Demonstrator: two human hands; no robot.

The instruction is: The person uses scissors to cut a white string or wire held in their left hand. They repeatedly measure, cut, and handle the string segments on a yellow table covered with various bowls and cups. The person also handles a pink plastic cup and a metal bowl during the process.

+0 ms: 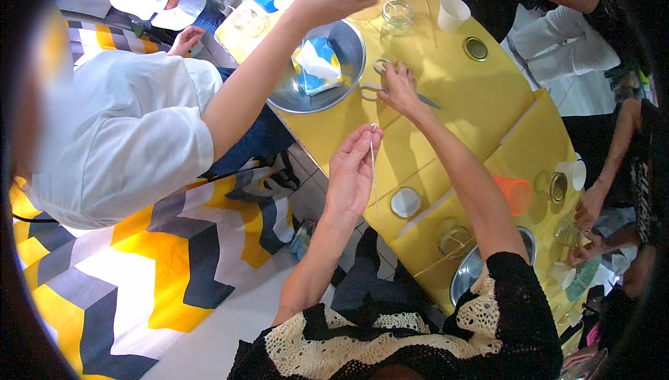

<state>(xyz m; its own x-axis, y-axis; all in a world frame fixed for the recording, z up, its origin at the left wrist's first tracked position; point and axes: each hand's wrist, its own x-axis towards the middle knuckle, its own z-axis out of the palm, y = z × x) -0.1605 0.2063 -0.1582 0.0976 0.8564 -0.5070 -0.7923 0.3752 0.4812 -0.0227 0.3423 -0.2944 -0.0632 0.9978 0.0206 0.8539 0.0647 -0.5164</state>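
Observation:
My left hand (352,171) is closed in a pinch on a thin white string (375,178), which hangs down past the palm. A small white end of it shows at the fingertips. Farther off, my right hand (401,90) reaches over the yellow table and grips a pair of scissors (429,101) around the middle. Their grey handles point left and the blades point right. Left of the scissors, a metal bowl (357,66) holds a blue, white and yellow packet (322,66). A white round lid (405,202) lies nearer me on the table.
Another person's arm (258,80) stretches over the bowl from the left. Glass jars (397,14), a white cup (454,13), a gold lid (475,49), an orange cup (513,195) and a second metal bowl (460,282) stand around. Other people's hands (591,206) work at the right.

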